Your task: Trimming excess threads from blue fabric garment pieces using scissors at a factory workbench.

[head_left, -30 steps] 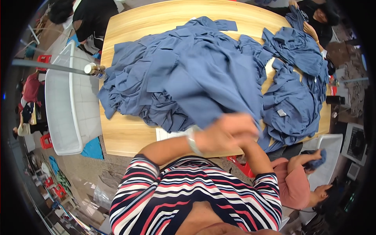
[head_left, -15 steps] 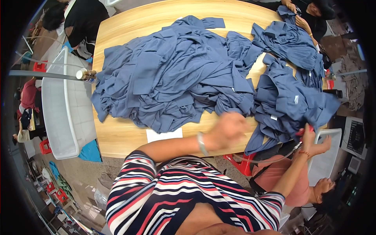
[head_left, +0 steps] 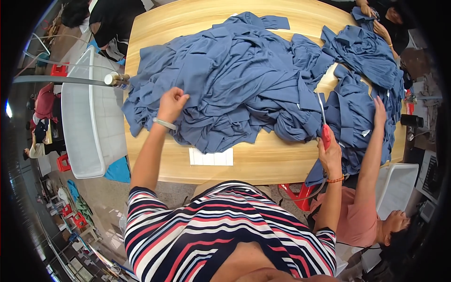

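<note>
The left hand [head_left: 170, 106] shifts from the front edge of the surface [head_left: 159, 164] to over the blue garment pile [head_left: 239, 70], curled, fabric hold indeterminable, while the right hand [head_left: 331, 155], its grip clenched around the red-handled tool [head_left: 326, 137], positions it beside the pile.

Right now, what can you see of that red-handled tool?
The red-handled tool has a bright red grip and a long, thin, pale shaft that looks like metal. The right hand holds the grip, hiding part of it. The shaft points away, leaning slightly left, with blue clothes on both sides. I can't tell whether its tip touches them.
</note>
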A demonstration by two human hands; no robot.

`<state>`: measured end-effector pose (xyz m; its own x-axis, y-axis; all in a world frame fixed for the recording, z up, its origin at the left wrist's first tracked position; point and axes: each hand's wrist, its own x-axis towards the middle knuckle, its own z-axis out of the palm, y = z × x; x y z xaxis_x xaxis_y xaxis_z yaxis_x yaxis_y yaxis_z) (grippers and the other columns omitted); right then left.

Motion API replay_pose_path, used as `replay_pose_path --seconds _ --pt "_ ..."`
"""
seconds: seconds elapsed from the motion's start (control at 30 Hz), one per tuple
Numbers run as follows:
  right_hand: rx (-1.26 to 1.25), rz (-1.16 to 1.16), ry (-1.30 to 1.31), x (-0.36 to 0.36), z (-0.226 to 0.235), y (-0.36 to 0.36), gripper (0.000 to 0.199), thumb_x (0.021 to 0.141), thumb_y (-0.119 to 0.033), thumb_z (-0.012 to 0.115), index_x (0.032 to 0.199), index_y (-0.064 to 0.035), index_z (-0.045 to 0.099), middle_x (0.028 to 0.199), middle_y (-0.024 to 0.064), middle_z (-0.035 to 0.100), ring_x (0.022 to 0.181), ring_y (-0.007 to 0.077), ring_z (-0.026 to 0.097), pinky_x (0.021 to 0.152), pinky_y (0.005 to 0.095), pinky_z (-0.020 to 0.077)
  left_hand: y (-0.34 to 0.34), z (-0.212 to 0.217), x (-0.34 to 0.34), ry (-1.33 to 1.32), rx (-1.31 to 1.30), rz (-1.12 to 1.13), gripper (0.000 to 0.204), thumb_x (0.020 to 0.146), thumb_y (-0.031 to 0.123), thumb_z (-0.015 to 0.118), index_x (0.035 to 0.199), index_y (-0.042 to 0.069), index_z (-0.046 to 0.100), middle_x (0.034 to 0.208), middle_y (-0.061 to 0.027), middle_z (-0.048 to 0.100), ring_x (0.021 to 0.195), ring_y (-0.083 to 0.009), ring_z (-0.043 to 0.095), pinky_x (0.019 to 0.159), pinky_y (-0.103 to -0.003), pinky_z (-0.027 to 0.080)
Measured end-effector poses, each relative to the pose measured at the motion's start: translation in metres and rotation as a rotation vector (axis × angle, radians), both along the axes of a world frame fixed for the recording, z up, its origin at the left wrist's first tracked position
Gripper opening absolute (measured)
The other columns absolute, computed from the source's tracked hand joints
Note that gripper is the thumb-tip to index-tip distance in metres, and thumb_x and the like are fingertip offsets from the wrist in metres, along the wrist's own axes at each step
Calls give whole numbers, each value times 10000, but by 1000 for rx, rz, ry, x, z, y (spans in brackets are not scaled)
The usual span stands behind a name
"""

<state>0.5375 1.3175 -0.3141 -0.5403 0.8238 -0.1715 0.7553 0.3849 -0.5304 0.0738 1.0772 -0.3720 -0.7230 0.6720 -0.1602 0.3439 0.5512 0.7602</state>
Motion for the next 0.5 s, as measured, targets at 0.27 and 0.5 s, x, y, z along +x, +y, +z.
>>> replay_pose_path --seconds 0.27,0.5 --pt "77 90 153 -59 21 -5 446 868 -136 627 1294 -75 511 1034 235 644 970 406 619 807 418 502 73 83 -123 -220 685 483 201 916 268 624 1019 105 568 869 30 579 701 -86 540 636 -297 493" --pt "-84 252 106 -102 39 -21 469 851 -104 630 1300 -59 506 1053 239 630 982 396 618 816 388 497 36 38 14 -1008 604 417 433 886 55 632 1229 68 369 1099 -164 597 907 -321 652 727 -405 571"
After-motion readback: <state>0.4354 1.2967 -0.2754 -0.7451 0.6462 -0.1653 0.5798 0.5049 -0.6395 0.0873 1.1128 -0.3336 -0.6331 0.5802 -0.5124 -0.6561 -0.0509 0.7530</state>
